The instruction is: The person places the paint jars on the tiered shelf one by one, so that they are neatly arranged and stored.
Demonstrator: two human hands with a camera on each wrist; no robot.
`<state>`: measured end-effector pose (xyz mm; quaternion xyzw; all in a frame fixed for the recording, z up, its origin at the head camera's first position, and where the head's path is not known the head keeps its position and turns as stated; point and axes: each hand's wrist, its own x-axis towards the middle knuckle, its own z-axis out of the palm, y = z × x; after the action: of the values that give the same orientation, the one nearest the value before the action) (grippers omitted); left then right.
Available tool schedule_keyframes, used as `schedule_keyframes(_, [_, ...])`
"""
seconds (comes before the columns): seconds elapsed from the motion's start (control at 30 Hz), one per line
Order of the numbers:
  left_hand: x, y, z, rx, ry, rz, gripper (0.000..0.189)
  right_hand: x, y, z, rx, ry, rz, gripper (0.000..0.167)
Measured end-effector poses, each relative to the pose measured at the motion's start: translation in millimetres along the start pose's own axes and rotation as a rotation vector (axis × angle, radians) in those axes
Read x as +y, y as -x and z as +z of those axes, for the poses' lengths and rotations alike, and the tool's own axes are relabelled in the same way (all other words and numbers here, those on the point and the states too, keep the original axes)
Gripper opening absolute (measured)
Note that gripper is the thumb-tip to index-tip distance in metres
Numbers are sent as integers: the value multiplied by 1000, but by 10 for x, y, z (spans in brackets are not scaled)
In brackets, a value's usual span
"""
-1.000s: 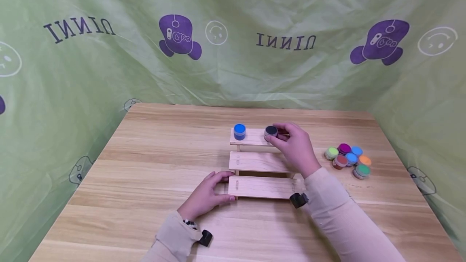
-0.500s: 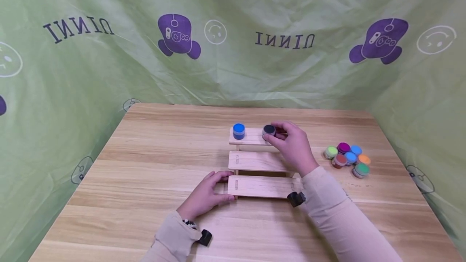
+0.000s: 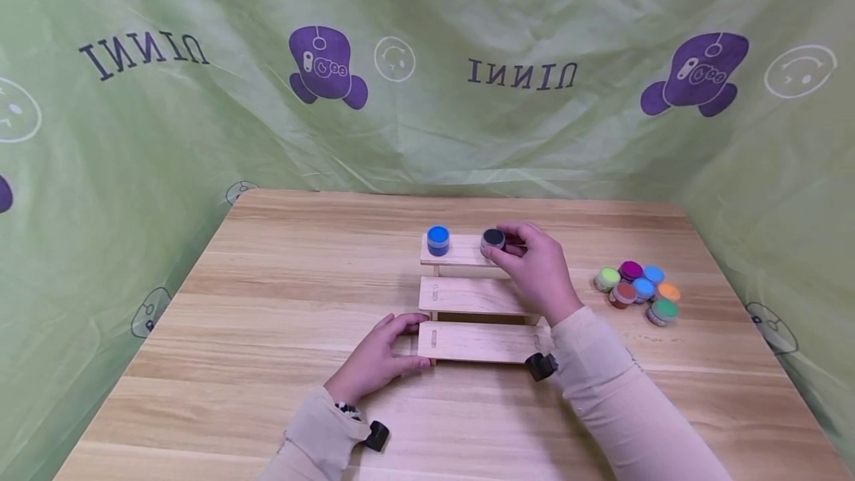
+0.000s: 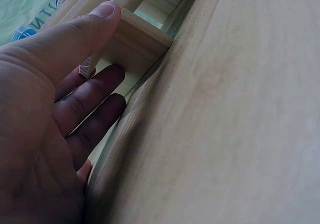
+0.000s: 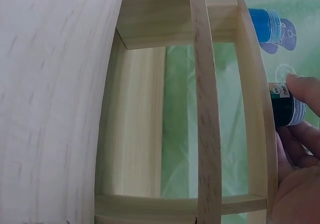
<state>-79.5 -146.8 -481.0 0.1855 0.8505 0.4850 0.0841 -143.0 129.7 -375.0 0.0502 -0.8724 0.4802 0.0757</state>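
Note:
A three-step wooden stand [image 3: 484,342] rests on the table. My left hand [image 3: 381,358] holds the left end of its lowest step, thumb at the front and fingers behind, as the left wrist view also shows with the hand [image 4: 55,98] close up. On the top step, my right hand [image 3: 544,269] pinches a small dark jar [image 3: 493,238] with a clear lid between thumb and fingers. In the right wrist view the dark jar [image 5: 283,106] stands upright against the top step. A blue jar [image 3: 438,241] sits at the left end of that step.
To the right of the stand, several small jars stand in a cluster, among them a light green jar [image 3: 607,280], a red-brown jar [image 3: 623,295], an orange jar [image 3: 668,293] and a green jar [image 3: 663,312]. A green printed cloth [image 3: 427,139] hangs behind the wooden table [image 3: 267,303].
My right hand has shifted the dark jar very slightly left along the top step. The left hand keeps its place at the lowest step.

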Motion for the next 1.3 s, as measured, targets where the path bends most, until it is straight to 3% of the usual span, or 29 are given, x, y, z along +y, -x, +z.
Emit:
schedule_keyframes(0.47, [14, 6, -7, 6, -13, 18, 66, -22, 22, 2, 9, 11, 5, 47])
schedule_keyframes(1.03, [-6, 12, -13, 4, -5, -4, 67, -8, 27, 12, 15, 22, -5, 48])
schedule_keyframes(1.3, [1, 8, -9, -7, -2, -8, 66, 61, 94, -4, 60, 26, -66, 51])
